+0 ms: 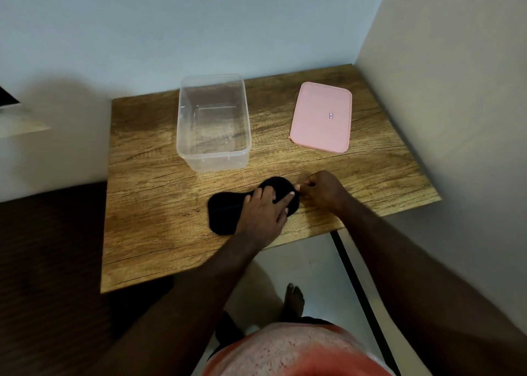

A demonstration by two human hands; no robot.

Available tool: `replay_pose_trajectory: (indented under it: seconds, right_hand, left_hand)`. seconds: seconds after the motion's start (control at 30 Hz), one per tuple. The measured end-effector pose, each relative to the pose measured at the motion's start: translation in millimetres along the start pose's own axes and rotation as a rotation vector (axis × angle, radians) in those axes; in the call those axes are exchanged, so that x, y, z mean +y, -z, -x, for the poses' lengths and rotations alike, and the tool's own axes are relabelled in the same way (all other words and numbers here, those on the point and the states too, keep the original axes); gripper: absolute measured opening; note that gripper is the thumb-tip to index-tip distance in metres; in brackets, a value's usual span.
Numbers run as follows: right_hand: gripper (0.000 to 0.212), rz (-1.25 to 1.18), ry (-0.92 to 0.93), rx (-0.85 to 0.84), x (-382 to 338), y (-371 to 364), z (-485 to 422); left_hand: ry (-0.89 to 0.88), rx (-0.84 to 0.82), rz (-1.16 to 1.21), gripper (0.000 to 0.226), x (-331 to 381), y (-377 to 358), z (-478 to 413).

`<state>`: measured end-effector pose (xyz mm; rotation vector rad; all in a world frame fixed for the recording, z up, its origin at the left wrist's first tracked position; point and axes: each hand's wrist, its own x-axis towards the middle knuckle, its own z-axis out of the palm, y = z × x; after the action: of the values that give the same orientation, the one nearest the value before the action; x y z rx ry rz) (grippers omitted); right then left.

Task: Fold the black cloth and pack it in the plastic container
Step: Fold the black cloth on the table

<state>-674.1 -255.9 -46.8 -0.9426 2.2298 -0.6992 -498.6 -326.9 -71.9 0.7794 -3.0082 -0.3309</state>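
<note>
The black cloth [225, 213] lies bunched on the wooden table [148, 204], near its front edge. My left hand [266, 213] lies flat on the cloth's right half, fingers spread and pressing down. My right hand [322, 190] pinches the cloth's right end between thumb and fingers. The clear plastic container [214, 122] stands open and empty behind the cloth, apart from both hands.
A pink lid [320, 117] lies flat at the table's back right. Walls close in behind and on the right. A dark surface [48, 247] adjoins the table's left side. Pale floor and my bare foot [293, 298] show below the front edge.
</note>
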Motion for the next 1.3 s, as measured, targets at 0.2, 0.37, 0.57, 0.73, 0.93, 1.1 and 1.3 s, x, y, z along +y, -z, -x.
replay_pose_trajectory:
  seconds: [0.2, 0.37, 0.57, 0.73, 0.93, 1.1, 1.3]
  right_hand:
    - [0.021, 0.019, 0.01, -0.035, 2.9, -2.6, -2.1]
    - [0.005, -0.04, 0.045, 0.035, 6.0, -8.8, 5.1]
    - [0.014, -0.035, -0.042, 0.103, 2.8, -15.6, 3.6]
    - [0.01, -0.119, -0.06, 0.249, -7.0, -25.5, 9.1]
    - [0.024, -0.115, 0.025, 0.383, -3.8, -45.3, 26.7]
    - [0.026, 0.035, 0.127, 0.386, 1.4, -54.8, 33.5]
    - [0.025, 0.352, 0.315, 0.408, 7.6, -63.3, 41.9]
  left_hand:
    - [-0.003, -0.002, -0.007, 0.049, 1.3, 1.0, 0.5]
    - [0.002, -0.003, -0.003, 0.05, 0.8, 0.4, 0.4]
    - [-0.002, 0.0, 0.018, 0.05, 0.5, -0.4, -0.8]
    - [0.006, 0.013, 0.074, 0.049, 0.5, -0.9, -3.2]
    - [0.101, -0.019, 0.358, 0.046, -5.1, 1.8, -11.5]
    - [0.214, 0.028, 0.578, 0.041, -6.6, 3.9, -13.5]
    - [0.286, 0.154, 0.753, 0.025, -1.1, 9.1, -16.0]
